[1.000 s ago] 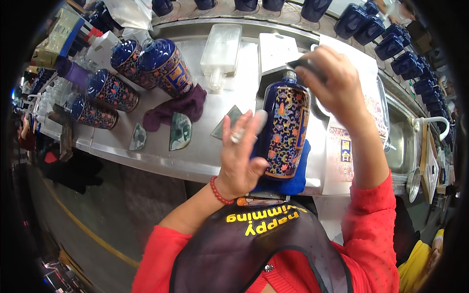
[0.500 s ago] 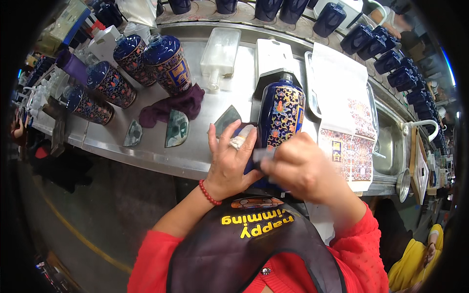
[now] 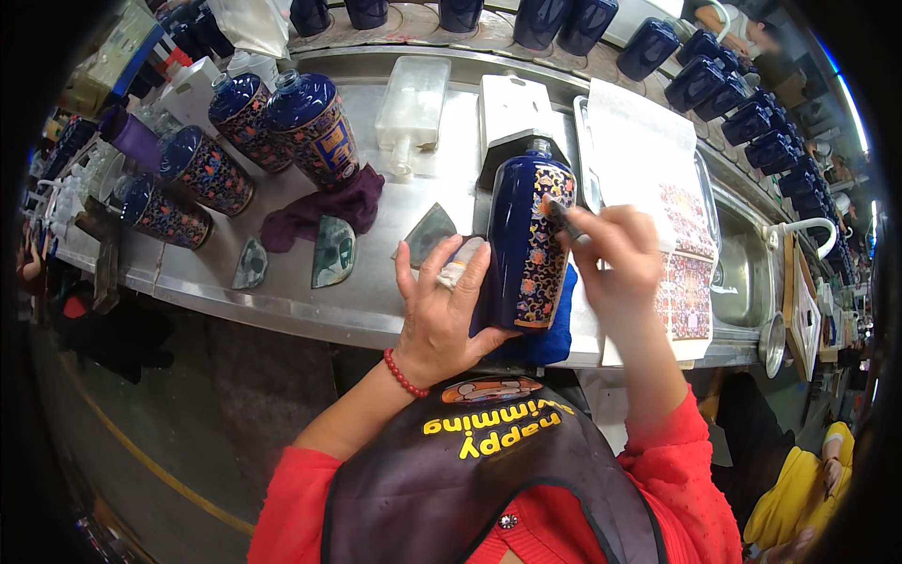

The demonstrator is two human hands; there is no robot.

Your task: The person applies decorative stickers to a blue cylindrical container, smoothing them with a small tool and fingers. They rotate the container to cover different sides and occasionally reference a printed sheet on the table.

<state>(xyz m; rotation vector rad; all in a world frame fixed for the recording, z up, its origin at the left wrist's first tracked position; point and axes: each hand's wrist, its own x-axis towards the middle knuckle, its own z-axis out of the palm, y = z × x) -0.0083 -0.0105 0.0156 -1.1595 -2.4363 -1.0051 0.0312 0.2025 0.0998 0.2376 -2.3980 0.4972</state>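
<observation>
A dark blue bottle (image 3: 510, 240) with a floral decal panel lies tilted, its neck pointing away from me, against a black angled rest (image 3: 507, 150). My left hand (image 3: 437, 305) grips its near left side, thumb by the base and fingers spread along the side. A whitish wrap covers one of that hand's fingers. In my right hand (image 3: 615, 249) is a small dark flat scraper (image 3: 564, 223), its edge on the upper part of the decal panel. Under the bottle's near end shows a blue cloth (image 3: 554, 329).
Several decorated blue bottles (image 3: 315, 132) stand at left, near a purple cloth (image 3: 315, 207) and dark green flat pieces (image 3: 334, 252). A clear bottle (image 3: 412, 103) lies behind. Decal sheets (image 3: 686, 291) lie at right beside a sink (image 3: 747, 282). Plain blue bottles (image 3: 648, 47) line the back.
My right hand has moved up and right from the bottle's near end to its upper decal. The bottle appears turned, with more plain blue showing at left. My left hand has hardly moved.
</observation>
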